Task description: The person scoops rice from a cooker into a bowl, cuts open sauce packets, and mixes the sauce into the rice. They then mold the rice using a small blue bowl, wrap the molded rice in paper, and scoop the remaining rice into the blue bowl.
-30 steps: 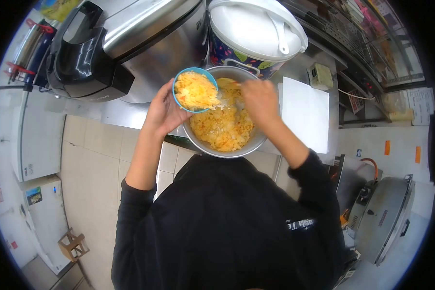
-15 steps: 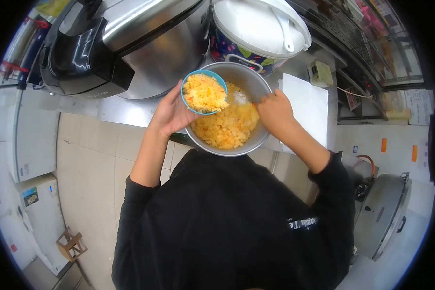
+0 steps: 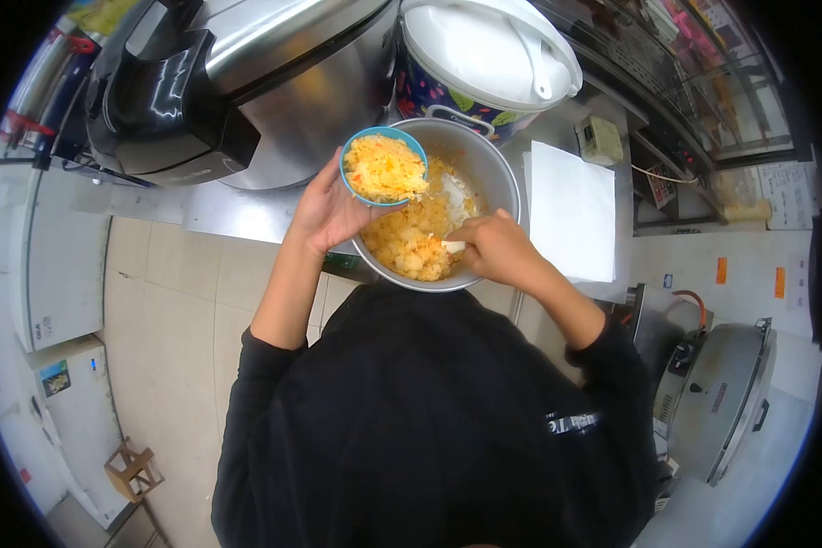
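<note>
My left hand (image 3: 329,208) is closed round a small blue bowl (image 3: 349,187) heaped with yellow fried rice (image 3: 385,169), held over the left rim of a large metal pot (image 3: 502,169). More fried rice (image 3: 420,239) lies in the pot, with part of the whitish bottom showing. My right hand (image 3: 500,247) is closed inside the pot's right side, gripping a white utensil (image 3: 453,247). Only a short piece of that utensil shows, against the rice; its full shape is hidden.
Behind the pot stand a large steel-and-black cooker (image 3: 306,119) and a patterned rice cooker (image 3: 484,55) with a white lid. White paper (image 3: 573,215) lies on the steel counter to the right, near a small pale box (image 3: 600,139). A wooden stool (image 3: 134,470) stands on the floor.
My right hand has moved down and left across the pot, pushing into the rice near its front. The bowl in my left hand has shifted only slightly upward.
</note>
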{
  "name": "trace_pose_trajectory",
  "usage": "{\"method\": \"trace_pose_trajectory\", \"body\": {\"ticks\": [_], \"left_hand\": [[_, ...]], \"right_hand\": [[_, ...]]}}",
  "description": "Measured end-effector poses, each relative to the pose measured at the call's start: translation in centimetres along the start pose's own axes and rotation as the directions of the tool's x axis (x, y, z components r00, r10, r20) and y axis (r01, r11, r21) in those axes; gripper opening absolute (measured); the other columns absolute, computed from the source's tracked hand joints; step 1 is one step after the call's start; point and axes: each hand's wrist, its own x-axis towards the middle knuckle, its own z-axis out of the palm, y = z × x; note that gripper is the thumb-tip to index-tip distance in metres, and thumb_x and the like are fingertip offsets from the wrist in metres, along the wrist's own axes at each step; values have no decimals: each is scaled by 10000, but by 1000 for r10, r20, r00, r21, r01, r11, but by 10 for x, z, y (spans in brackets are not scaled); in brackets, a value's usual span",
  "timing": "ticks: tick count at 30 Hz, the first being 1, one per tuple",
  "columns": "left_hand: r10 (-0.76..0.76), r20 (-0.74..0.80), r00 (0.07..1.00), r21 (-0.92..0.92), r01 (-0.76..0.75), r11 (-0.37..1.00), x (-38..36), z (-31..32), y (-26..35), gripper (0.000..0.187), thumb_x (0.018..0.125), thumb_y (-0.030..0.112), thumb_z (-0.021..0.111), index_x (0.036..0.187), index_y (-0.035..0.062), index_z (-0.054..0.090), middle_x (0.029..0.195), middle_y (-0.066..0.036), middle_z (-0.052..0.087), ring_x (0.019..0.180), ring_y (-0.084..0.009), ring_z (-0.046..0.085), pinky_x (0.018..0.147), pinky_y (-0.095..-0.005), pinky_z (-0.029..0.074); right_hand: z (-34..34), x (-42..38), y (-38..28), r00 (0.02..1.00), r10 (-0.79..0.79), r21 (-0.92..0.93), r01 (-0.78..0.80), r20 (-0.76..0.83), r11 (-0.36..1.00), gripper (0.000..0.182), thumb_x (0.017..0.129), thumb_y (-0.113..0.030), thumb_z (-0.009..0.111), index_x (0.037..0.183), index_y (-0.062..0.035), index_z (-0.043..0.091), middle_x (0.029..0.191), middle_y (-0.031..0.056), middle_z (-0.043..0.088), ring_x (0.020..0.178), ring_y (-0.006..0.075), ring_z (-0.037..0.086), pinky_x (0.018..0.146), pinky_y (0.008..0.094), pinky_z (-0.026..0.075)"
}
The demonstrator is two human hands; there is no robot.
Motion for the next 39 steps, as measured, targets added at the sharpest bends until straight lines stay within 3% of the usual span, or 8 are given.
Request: {"method": "trace_pose_trajectory", "body": {"ticks": [7, 10, 14, 17, 21, 25, 31, 39], "left_hand": [[52, -70, 996, 34, -50, 998, -8, 21, 9, 548, 947, 413, 318, 1357, 52, 286, 1388, -175, 323, 1264, -345, 343, 1003, -517, 342], [75, -139, 987, 110, -60, 992, -18, 32, 11, 545, 951, 406, 310, 1352, 39, 284, 1377, -184, 335, 1243, -356, 370, 983, -510, 374], [78, -240, 968, 227, -22, 974, -23, 40, -1, 529, 954, 401, 311, 1328, 27, 307, 1347, -179, 376, 1220, -341, 406, 959, -502, 409], [67, -311, 948, 288, 26, 957, -15, 41, -21, 512, 955, 404, 317, 1327, 52, 315, 1344, -153, 388, 1224, -309, 409, 967, -512, 384], [68, -434, 898, 297, 72, 952, 7, 40, -57, 501, 958, 417, 306, 1335, 88, 316, 1345, -121, 398, 1232, -286, 398, 989, -513, 332], [115, -488, 865, 281, 31, 959, 28, 26, -73, 497, 962, 421, 287, 1335, 94, 320, 1341, -108, 405, 1216, -276, 412, 978, -490, 335], [164, -526, 834, 282, -11, 959, 32, 29, -75, 496, 964, 422, 275, 1337, 99, 318, 1330, -108, 415, 1208, -274, 416, 972, -492, 332], [108, -435, 894, 224, -9, 975, 25, 30, -68, 515, 953, 435, 250, 1335, 97, 319, 1342, -119, 404, 1222, -292, 406, 989, -504, 326]], "right_hand": [[-14, 3, 29, 998, 69, 318, -68, 8, 946, 320, 709, -89, 489, 968, -78, 676, 968, 137, 647, 870, 294, 603, 844, 361, 436], [-33, -7, 37, 991, 117, 379, -85, -62, 921, 326, 713, -54, 475, 983, -16, 653, 921, 146, 653, 802, 250, 608, 768, 323, 473], [-69, -16, 35, 945, 318, 276, -285, -82, 918, 328, 714, -61, 480, 989, -12, 651, 912, 147, 657, 818, 252, 621, 781, 320, 471], [-83, -15, 30, 917, 321, 128, -298, -237, 946, 318, 719, -81, 477, 973, -22, 659, 933, 161, 652, 825, 267, 623, 785, 325, 473], [-68, -11, 5, 860, 218, -78, -284, -461, 956, 231, 713, -133, 517, 880, -78, 667, 818, 142, 624, 765, 302, 605, 701, 412, 477], [-32, -15, -17, 850, 29, -316, -227, -525, 921, 196, 710, -78, 536, 895, -36, 586, 777, 87, 544, 663, 239, 593, 582, 333, 488], [4, -21, -36, 882, 18, -347, -204, -471, 916, 295, 730, -75, 526, 1018, -14, 533, 828, 68, 509, 668, 177, 581, 508, 301, 485], [3, -26, -33, 829, 96, -188, -235, -551, 954, 382, 744, -62, 519, 1123, -11, 518, 861, 86, 497, 740, 221, 561, 579, 332, 487]]}}
